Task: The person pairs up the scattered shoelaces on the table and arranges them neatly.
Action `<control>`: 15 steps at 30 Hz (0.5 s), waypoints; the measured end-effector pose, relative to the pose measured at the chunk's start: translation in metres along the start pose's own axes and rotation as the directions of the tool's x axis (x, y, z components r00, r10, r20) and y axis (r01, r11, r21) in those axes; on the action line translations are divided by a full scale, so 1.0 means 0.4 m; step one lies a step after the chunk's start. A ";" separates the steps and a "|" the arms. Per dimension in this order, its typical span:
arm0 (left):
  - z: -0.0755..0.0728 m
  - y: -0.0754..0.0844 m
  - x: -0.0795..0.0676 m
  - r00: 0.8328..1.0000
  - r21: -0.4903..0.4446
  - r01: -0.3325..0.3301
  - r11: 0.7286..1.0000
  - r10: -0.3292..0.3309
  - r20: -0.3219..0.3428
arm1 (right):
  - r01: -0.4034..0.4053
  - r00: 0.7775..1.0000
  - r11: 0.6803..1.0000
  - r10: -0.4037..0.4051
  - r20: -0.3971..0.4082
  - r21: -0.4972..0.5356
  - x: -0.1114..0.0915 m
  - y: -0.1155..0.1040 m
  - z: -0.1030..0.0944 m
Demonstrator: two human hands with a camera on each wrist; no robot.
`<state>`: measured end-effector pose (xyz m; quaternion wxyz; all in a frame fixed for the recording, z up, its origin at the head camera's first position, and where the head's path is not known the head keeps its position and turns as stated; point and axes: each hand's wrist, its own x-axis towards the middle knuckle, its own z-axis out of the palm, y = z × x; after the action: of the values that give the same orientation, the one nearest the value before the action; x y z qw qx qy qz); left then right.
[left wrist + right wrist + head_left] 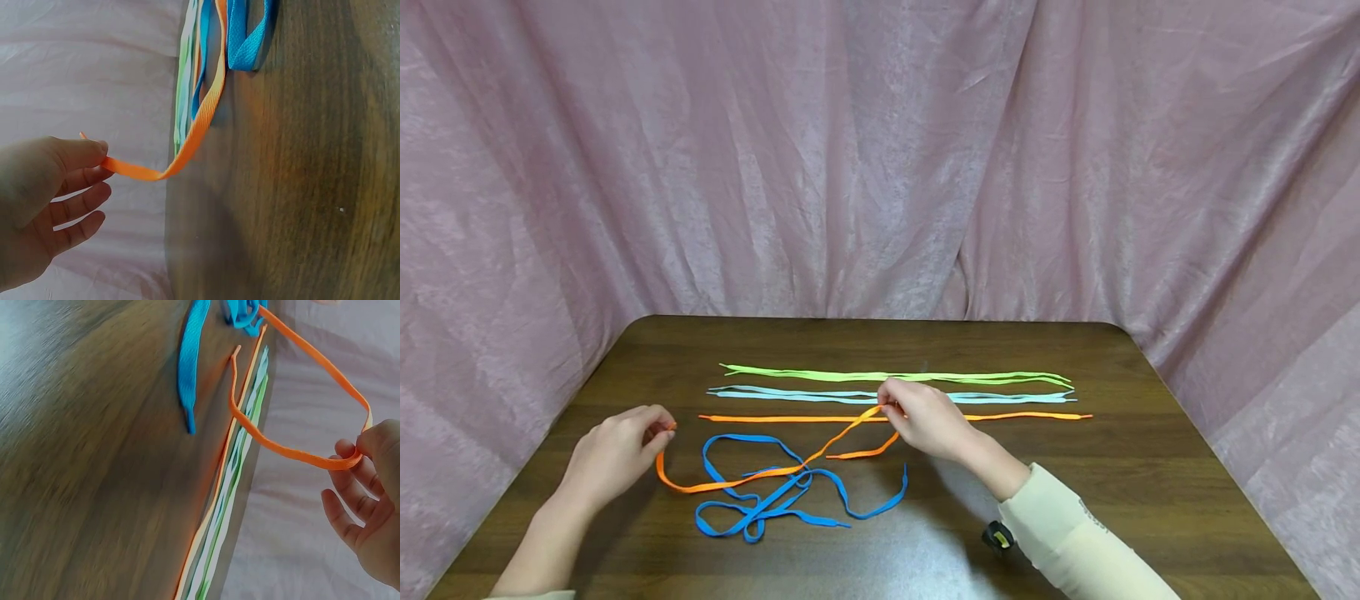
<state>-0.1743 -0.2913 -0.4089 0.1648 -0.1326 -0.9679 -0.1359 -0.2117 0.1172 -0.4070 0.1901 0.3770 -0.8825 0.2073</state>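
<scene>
Between my two hands an orange shoelace (762, 473) sags in a loose curve. Its left end is pinched by the thumb and forefinger of my left hand (617, 450), and the tip pokes out above the thumb in the left wrist view. Further along, my right hand (928, 417) pinches the same lace (306, 455), leaving a short tail that bends back to the table. Beneath the sagging lace lies a tangled heap of blue shoelaces (767, 504). A second orange shoelace (1030, 415) lies straight across the table, partly hidden behind my right hand.
Behind the straight orange lace lie light blue shoelaces (805, 396), and beyond them yellow-green shoelaces (820, 375), all stretched sideways. The brown wooden table (1112, 500) meets a pink curtain (880, 167) at its back and sides. A small black object (997, 536) sits beside the right sleeve.
</scene>
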 end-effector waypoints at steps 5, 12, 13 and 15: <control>-0.007 -0.003 0.001 1.000 0.004 -0.002 1.000 0.002 -0.002 | -0.017 1.000 1.000 0.017 0.008 0.010 -0.022 0.019 -0.017; -0.011 -0.009 0.001 1.000 0.005 0.010 1.000 -0.010 -0.004 | -0.054 0.998 0.998 0.053 0.043 0.023 -0.059 0.054 -0.037; -0.012 -0.010 0.001 1.000 0.006 0.012 1.000 -0.012 -0.004 | -0.058 0.997 0.998 0.057 0.047 0.019 -0.064 0.059 -0.040; -0.012 -0.013 0.001 1.000 -0.001 0.017 1.000 -0.017 0.000 | -0.064 0.997 0.998 0.063 0.054 0.017 -0.075 0.069 -0.045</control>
<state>-0.1748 -0.2973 -0.4056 0.1636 -0.1246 -0.9689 -0.1375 -0.2100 0.1614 -0.4127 0.1565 0.3559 -0.8968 0.2112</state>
